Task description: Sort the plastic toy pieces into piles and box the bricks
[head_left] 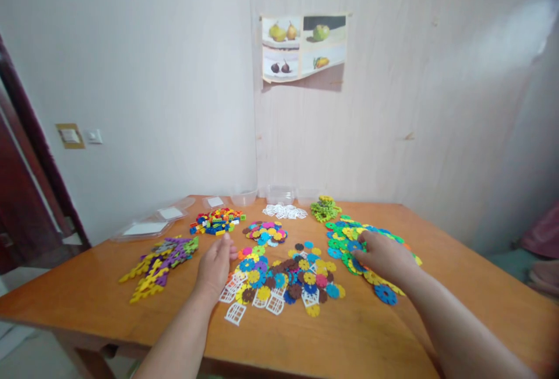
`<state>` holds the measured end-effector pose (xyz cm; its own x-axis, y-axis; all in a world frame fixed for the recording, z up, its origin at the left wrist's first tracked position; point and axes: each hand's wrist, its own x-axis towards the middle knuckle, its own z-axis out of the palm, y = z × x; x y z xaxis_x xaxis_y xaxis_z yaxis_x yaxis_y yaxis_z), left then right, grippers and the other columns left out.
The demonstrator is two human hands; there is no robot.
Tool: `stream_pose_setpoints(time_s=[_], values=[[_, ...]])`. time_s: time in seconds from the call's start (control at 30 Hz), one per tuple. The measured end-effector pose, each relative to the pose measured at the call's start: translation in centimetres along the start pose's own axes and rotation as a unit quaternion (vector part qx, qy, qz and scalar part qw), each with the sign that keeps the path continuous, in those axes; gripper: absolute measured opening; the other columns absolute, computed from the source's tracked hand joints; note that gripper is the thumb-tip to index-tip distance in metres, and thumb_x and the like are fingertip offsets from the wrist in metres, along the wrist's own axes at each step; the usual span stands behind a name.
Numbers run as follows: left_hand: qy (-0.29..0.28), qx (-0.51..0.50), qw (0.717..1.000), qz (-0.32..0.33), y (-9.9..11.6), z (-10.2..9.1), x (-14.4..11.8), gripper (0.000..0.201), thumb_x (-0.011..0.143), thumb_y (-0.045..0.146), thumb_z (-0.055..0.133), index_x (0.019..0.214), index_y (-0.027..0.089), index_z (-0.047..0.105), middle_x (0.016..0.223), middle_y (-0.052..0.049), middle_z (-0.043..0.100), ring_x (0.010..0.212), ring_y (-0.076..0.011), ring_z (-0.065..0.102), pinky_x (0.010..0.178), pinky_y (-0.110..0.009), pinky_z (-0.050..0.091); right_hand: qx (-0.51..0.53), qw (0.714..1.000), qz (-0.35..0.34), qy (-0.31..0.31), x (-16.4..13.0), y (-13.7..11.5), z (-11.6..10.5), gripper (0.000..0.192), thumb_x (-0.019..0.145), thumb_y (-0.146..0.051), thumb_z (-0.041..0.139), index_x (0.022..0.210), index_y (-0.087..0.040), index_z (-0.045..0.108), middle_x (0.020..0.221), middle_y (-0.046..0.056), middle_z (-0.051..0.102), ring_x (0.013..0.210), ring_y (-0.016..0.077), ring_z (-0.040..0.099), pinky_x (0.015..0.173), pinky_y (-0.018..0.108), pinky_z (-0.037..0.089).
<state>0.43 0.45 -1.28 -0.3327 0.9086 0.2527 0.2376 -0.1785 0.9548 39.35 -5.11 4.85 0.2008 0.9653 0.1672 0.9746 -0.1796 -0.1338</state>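
Observation:
My left hand [215, 265] is at the left edge of a mixed pile of flower-shaped plastic discs [279, 280], its thumb up and its fingers apart, with nothing visible in it. White window-shaped pieces [236, 313] lie near its wrist and among the discs. Over at the right, my right hand [386, 254] is above a spread of larger green, yellow and blue notched discs [340, 245]. Its thumb and forefinger point left and stand apart, close to a blue disc; the other fingers are hidden behind the hand.
Yellow and purple toothed pieces [161, 265] lie left, colourful small bricks [216, 220] behind them. A smaller disc heap [266, 232], white pieces [285, 211] and green pieces [325, 209] sit farther back. Clear tubs [280, 195] and lids [146, 227] line the wooden table's [349, 338] rear and left.

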Motion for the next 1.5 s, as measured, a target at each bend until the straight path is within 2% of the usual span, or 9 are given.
stream_pose_setpoints(time_s=[0.13,0.23,0.37,0.5,0.6,0.77,1.03,1.27,1.5], values=[[0.003,0.012,1.000,-0.001,-0.4,-0.1,0.2,0.074,0.078,0.080,0.046,0.097,0.013,0.068,0.092,-0.015,0.075,0.081,-0.0274,0.073,0.082,-0.041,0.054,0.029,0.999,0.031,0.020,0.1,1.2,0.3,0.040,0.082,-0.039,0.057,0.117,-0.023,0.067,0.108,0.013,0.072,0.092,0.0288,0.067,0.063,0.030,0.036],[0.001,0.013,1.000,0.004,-0.8,-0.1,0.4,0.072,0.079,0.080,0.045,0.096,0.014,0.068,0.088,-0.012,0.075,0.079,-0.0265,0.073,0.082,-0.040,0.054,0.086,0.996,-0.029,0.017,-0.2,0.2,1.0,0.038,0.084,-0.034,0.055,0.118,-0.022,0.067,0.097,0.008,0.073,0.085,0.0231,0.067,0.063,0.027,0.036],[0.001,0.014,1.000,0.011,-1.1,-0.1,0.5,0.070,0.081,0.079,0.045,0.095,0.014,0.067,0.086,-0.012,0.075,0.081,-0.0264,0.073,0.082,-0.040,0.054,0.168,0.979,-0.117,-0.020,-1.3,-2.2,2.1,0.027,0.085,-0.031,0.055,0.105,-0.021,0.070,0.081,0.003,0.071,0.071,0.0166,0.062,0.060,0.024,0.034],[-0.002,0.011,1.000,0.006,-0.6,-0.1,0.3,0.072,0.080,0.079,0.044,0.097,0.013,0.067,0.088,-0.013,0.075,0.083,-0.0270,0.072,0.082,-0.040,0.054,0.197,0.959,-0.192,-0.073,-2.8,-4.2,2.5,0.017,0.083,-0.029,0.058,0.092,-0.022,0.071,0.079,0.001,0.069,0.069,0.0147,0.059,0.058,0.023,0.033],[-0.003,0.004,1.000,-0.001,0.2,-0.1,-0.1,0.075,0.078,0.081,0.044,0.097,0.013,0.067,0.091,-0.014,0.075,0.083,-0.0276,0.072,0.082,-0.040,0.053,0.212,0.946,-0.221,-0.107,-3.6,-5.1,2.5,0.018,0.083,-0.033,0.060,0.093,-0.023,0.071,0.080,0.001,0.069,0.069,0.0147,0.059,0.058,0.023,0.035],[-0.004,0.000,1.000,-0.004,0.7,0.0,-0.5,0.074,0.076,0.082,0.045,0.095,0.013,0.067,0.090,-0.014,0.075,0.083,-0.0284,0.072,0.081,-0.040,0.053,0.204,0.948,-0.220,-0.109,-4.1,-6.4,2.7,0.030,0.081,-0.043,0.065,0.104,-0.025,0.070,0.087,0.002,0.071,0.075,0.0168,0.061,0.062,0.024,0.037],[-0.005,0.007,1.000,0.000,0.8,0.1,-0.5,0.075,0.075,0.084,0.044,0.093,0.015,0.066,0.089,-0.014,0.074,0.083,-0.0288,0.072,0.081,-0.040,0.052,0.184,0.958,-0.194,-0.105,-3.6,-7.5,3.6,0.020,0.083,-0.039,0.063,0.090,-0.021,0.068,0.081,0.002,0.070,0.069,0.0150,0.059,0.056,0.023,0.031],[-0.010,0.028,1.000,0.004,0.9,0.1,-0.7,0.073,0.078,0.083,0.041,0.090,0.016,0.066,0.089,-0.013,0.074,0.081,-0.0282,0.072,0.079,-0.039,0.052,0.162,0.952,-0.246,-0.081,-3.3,-7.7,3.3,0.024,0.089,-0.039,0.055,0.076,-0.020,0.064,0.073,0.001,0.066,0.063,0.0130,0.055,0.055,0.023,0.029],[-0.006,0.051,0.998,0.029,0.3,0.2,-0.5,0.065,0.082,0.077,0.043,0.088,0.017,0.067,0.082,-0.010,0.074,0.077,-0.0269,0.071,0.076,-0.038,0.052,0.174,0.953,-0.237,-0.076,-1.2,-9.7,2.8,0.026,0.085,-0.039,0.060,0.103,-0.023,0.070,0.081,0.001,0.070,0.070,0.0150,0.060,0.058,0.023,0.032]])
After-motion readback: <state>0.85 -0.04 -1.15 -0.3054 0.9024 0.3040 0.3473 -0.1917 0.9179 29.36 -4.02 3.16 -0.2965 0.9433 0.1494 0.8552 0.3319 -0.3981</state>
